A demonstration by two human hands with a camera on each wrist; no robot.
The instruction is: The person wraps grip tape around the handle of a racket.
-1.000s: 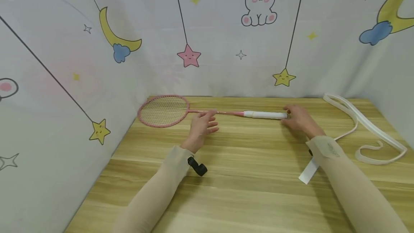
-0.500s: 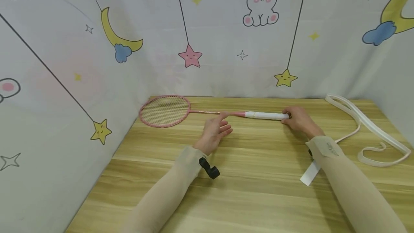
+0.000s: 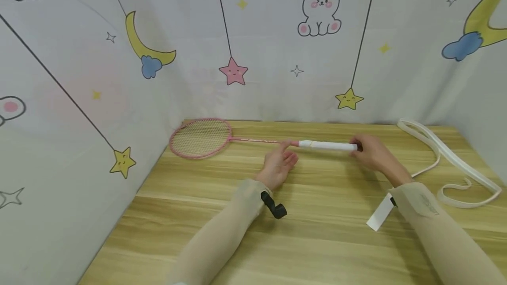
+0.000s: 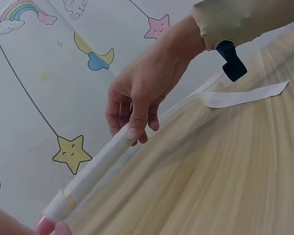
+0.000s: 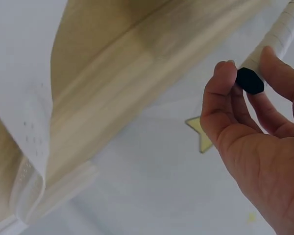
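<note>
A pink badminton racket (image 3: 255, 140) lies across the back of the wooden table, its strung head to the left. Its handle (image 3: 326, 145) is wrapped in white and ends in a black butt cap (image 5: 250, 81). My right hand (image 3: 370, 153) pinches the handle close to that cap, with thumb and fingertips on either side. My left hand (image 3: 276, 168) is at the pink cone (image 4: 45, 225) just before the white wrap, one fingertip overlapping it in the head view. The other left fingers are loosely extended below the shaft.
A long white strip (image 3: 455, 156) lies looped at the right of the table (image 3: 317, 241), its loose end (image 3: 380, 214) beside my right sleeve. A cartoon-printed curtain (image 3: 269, 100) stands right behind the table's back edge. Black wrist mounts (image 3: 274, 206) stick out from the sleeves.
My left hand has moved right along the shaft to the pink cone. My right hand has closed on the handle's end, which has shifted slightly to the right and shows some lift.
</note>
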